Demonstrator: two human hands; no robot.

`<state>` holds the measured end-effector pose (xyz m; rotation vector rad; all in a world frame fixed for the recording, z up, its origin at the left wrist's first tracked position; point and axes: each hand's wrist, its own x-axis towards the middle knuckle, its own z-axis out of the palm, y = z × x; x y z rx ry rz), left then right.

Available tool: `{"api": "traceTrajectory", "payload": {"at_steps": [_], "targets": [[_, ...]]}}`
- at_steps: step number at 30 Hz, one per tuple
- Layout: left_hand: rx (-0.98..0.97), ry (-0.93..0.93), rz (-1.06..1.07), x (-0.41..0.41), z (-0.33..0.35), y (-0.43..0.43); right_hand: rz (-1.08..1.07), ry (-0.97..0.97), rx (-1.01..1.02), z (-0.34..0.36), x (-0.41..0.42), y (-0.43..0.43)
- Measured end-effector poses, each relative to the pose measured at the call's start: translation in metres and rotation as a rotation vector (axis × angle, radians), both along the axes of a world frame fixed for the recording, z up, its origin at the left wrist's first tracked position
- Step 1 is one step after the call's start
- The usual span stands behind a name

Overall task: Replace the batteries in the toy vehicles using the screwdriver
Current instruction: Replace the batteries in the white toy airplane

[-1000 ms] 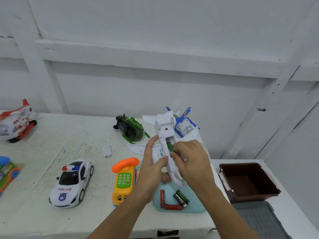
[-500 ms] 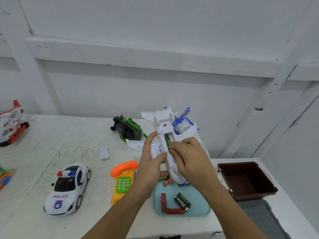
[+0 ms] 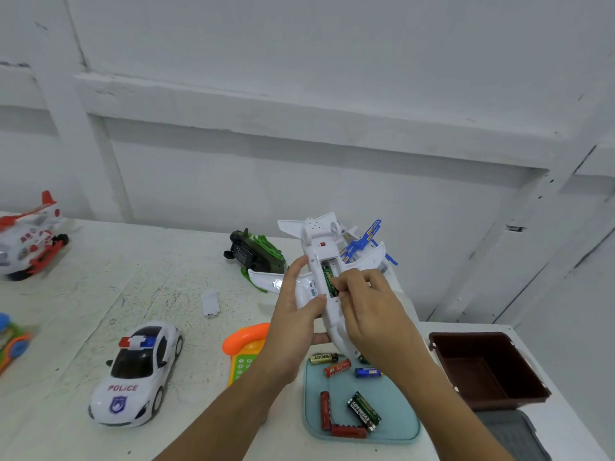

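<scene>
Held the plane [image 3: 317, 237] belly-up just above the tray [image 3: 396, 430], left hand [image 3: 293, 314] clasped round the fuselage, thumb across the underside. Pinched a green cell [image 3: 327, 277] with the right hand [image 3: 369, 311], half sunk in the open bay [image 3: 330, 261]. Judged mid-insertion: best done by leading with the flat end against the spring (polarity marks too small to read here), then pressing the other end down till flush, left grip firm so the slick shell could not twist. Noted glossy, hard moulded plastic on the plane, rounded body, thin flat wings. Counted several more cells [image 3: 364, 410] loose on the tray, smooth printed cylinders, red, green and blue, likely to roll. Took the tray for matte teal, soft-cornered, shallow-lipped. Spotted a small white cover [image 3: 210, 302] well apart on the scuffed, chalky table [image 3: 100, 294]; found no screwdriver in view.
</scene>
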<state>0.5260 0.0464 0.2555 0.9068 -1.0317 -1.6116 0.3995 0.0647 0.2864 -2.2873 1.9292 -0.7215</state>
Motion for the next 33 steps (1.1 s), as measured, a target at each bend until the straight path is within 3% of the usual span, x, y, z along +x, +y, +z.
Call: {"api": "traceTrajectory", "payload": {"at_steps": [6, 25, 28, 33], "targets": [[0.012, 0.000, 0.012, 0.000, -0.002, 0.000, 0.000, 0.024, 0.034, -0.001, 0.000, -0.001], [0.001, -0.044, 0.055, -0.018, -0.005, 0.010, 0.061, -0.146, -0.006, -0.021, -0.022, 0.008], [0.021, -0.030, 0.049, -0.023, -0.004, 0.014, 0.110, -0.326, -0.038, -0.020, -0.030, 0.009], [0.049, -0.021, 0.063, -0.020, -0.008, 0.017, 0.076, -0.887, 0.216, -0.013, -0.045, 0.015]]}}
